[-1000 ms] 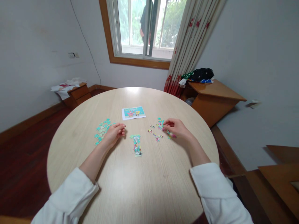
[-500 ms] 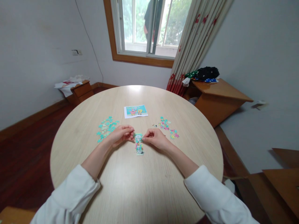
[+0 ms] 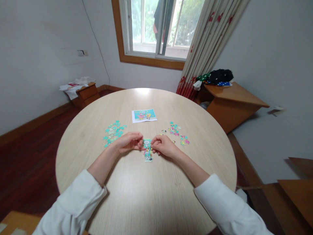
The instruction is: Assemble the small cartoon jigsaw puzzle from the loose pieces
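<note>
A narrow, partly joined jigsaw puzzle (image 3: 148, 155) with a cartoon figure on it lies on the table in front of me. At its upper left edge, my left hand (image 3: 130, 143) is closed with curled fingers against the puzzle. My right hand (image 3: 163, 145) pinches the upper right edge between thumb and forefinger. The fingers partly cover both sides of the puzzle. Loose teal jigsaw pieces (image 3: 113, 132) are spread beyond my left hand. Pink, yellow and teal pieces (image 3: 175, 129) are scattered beyond my right hand.
A printed reference picture (image 3: 144, 115) lies behind the puzzle on the round wooden table (image 3: 127, 195). A small cabinet (image 3: 234, 94) with cloths on top stands at the back right, beside a curtain (image 3: 207, 49). Another low cabinet (image 3: 88, 94) is at the back left.
The upper part of the puzzle now sits closer against the lower part, with my hands on its sides. My right fingers have come slightly lower. The view has shifted a little.
</note>
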